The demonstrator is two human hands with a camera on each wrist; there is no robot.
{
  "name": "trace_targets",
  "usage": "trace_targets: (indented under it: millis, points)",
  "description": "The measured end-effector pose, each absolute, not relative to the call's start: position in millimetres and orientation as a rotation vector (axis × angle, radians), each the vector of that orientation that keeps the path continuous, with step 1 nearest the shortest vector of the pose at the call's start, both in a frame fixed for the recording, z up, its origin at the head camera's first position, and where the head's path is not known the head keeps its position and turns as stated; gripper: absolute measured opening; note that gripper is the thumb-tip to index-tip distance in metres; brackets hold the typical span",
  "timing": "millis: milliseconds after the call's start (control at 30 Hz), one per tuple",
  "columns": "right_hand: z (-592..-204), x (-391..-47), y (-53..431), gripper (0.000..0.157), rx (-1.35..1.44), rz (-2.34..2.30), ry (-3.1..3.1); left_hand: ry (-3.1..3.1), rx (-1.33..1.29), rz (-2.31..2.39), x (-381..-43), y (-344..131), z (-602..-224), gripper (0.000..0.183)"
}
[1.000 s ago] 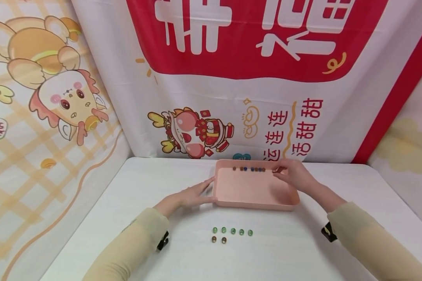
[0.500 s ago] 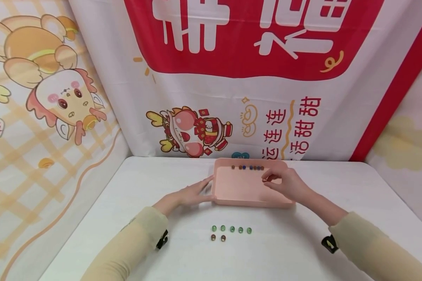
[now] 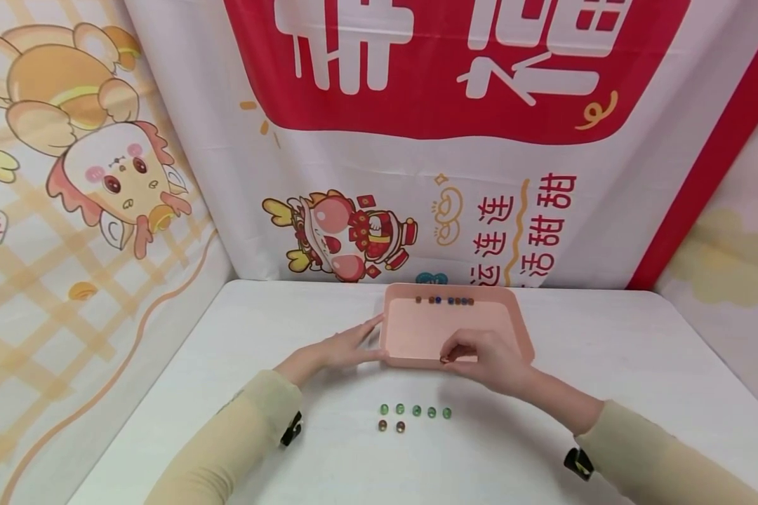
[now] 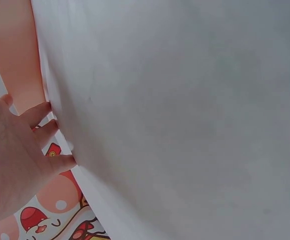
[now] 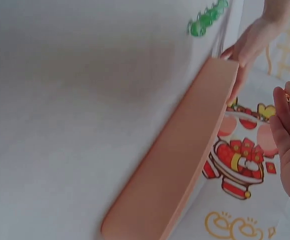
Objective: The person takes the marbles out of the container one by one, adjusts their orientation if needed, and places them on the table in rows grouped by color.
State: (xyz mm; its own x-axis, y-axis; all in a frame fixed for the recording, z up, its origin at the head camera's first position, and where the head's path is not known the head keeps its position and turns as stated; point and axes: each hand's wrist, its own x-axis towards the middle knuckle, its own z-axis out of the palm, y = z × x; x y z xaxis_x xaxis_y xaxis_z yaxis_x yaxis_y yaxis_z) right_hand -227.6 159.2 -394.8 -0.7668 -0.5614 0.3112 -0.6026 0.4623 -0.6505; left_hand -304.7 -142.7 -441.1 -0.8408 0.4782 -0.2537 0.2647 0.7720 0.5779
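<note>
My right hand (image 3: 489, 359) pinches a small amber glass marble (image 5: 288, 97) between thumb and fingertips, over the front side of the pink tray (image 3: 410, 337). With fingers and thumb spread fairly straight, my left hand (image 3: 346, 349) touches the tray's left end. Along the tray's back wall sits a row of brown and blue marbles (image 3: 439, 300), with gaps on its left side. In front of the tray lie several green marbles (image 3: 416, 411) in a row, and two brown marbles (image 3: 401, 426) below them. The left wrist view shows the left hand's fingertips (image 4: 67, 161) beside the white table.
The white table (image 3: 278, 308) runs back to a hanging cloth (image 3: 328, 161) printed with red and white characters. A patterned cloth (image 3: 88, 266) stands along the left side. Beige sleeves (image 3: 240, 428) with black wrist devices (image 3: 579, 463) cover both forearms.
My right hand has moved from the tray's back right corner toward its front side, carrying the pinched marble. The left hand stays at the tray's left end.
</note>
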Motion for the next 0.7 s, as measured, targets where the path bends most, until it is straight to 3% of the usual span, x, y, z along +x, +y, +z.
trace_targets:
  millis: [267,700]
  points:
    - [-406,-215,139,0.023,1.203,1.273,-2.712,2.581,0.567,0.761,-305,-143,-441,0.086]
    - [-426,-212,127,0.011,1.414,1.132,-2.742,2.588,0.573,0.759,-307,-143,-444,0.087]
